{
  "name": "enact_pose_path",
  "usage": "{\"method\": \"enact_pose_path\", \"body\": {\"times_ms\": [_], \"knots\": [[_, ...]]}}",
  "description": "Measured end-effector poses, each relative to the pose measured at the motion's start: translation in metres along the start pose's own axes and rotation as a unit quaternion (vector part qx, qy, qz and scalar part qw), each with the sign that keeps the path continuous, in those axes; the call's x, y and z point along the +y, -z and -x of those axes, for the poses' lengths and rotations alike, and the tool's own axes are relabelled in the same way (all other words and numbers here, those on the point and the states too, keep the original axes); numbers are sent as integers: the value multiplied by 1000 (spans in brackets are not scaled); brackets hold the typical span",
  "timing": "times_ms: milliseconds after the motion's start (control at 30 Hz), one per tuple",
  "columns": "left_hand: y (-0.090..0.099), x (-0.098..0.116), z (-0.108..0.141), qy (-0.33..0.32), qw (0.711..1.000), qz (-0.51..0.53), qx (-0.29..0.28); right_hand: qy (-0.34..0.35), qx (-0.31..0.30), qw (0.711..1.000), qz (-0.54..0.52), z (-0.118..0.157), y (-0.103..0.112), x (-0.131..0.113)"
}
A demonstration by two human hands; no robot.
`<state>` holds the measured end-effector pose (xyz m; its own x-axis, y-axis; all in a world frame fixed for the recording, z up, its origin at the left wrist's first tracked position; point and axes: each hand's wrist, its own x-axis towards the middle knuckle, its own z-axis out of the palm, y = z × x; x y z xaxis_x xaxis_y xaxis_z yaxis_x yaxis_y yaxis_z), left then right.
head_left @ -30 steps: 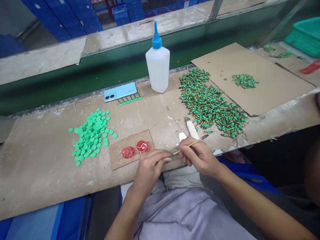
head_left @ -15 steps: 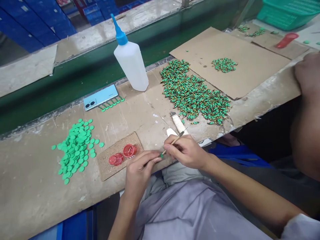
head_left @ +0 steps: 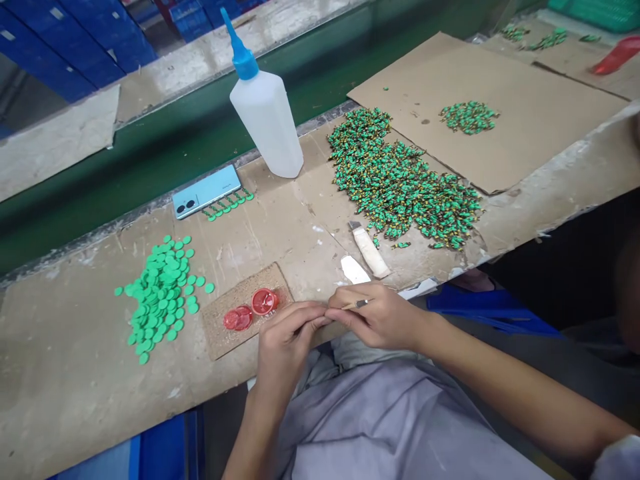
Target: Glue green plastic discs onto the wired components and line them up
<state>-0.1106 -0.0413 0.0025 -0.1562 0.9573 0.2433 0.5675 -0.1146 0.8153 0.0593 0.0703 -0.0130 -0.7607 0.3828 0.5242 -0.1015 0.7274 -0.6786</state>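
Note:
My left hand (head_left: pixel 286 338) pinches at the fingertips, and the small green piece it held earlier is hidden there. My right hand (head_left: pixel 377 317) is shut on a thin wooden stick (head_left: pixel 356 305) with a metal end. The fingertips of both hands meet over the bench's front edge. Just left of them, two red dishes (head_left: pixel 264 301) rest on a cork pad (head_left: pixel 220 337). A heap of green discs (head_left: pixel 163 300) lies further left. Beyond my hands spreads a large pile of green-and-gold beetle-shaped pieces (head_left: pixel 400 187).
A craft knife (head_left: pixel 369 251) and a white scraper (head_left: pixel 354 269) lie near my right hand. A glue bottle (head_left: pixel 265 120), a phone (head_left: pixel 205 192) and a cardboard sheet (head_left: pixel 515 113) stand on the worn bench. A green conveyor runs behind it.
My hands have drawn together until their fingertips meet. The stick now lies flatter in my right hand, and the green piece no longer shows. The view has swung slightly.

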Motion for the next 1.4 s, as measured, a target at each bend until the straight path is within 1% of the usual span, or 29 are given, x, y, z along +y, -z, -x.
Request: {"method": "enact_pose_path", "body": {"times_ms": [200,300,467,600,700,800,967,1400], "knots": [[1,0,1,11,1000,1,-7,-26,25,998,-59,-3,3,-2],[1,0,2,8,1000,2,-2,-33,9,998,-58,-4,3,-1],[0,0,2,1,1000,3,-2,-11,-2,999,-37,-3,2,0],[0,0,1,0,1000,4,-7,-17,9,998,-52,-4,4,-1],[0,-1,1,7,1000,1,-9,-30,0,998,-59,-4,5,-1],[0,-1,2,5,1000,2,-9,-24,-8,998,-52,-4,4,0],[0,0,2,3,1000,10,-6,-15,5,998,-54,-5,4,-2],[0,-2,3,0,1000,4,-2,-4,-38,998,-46,-7,3,3]]}}
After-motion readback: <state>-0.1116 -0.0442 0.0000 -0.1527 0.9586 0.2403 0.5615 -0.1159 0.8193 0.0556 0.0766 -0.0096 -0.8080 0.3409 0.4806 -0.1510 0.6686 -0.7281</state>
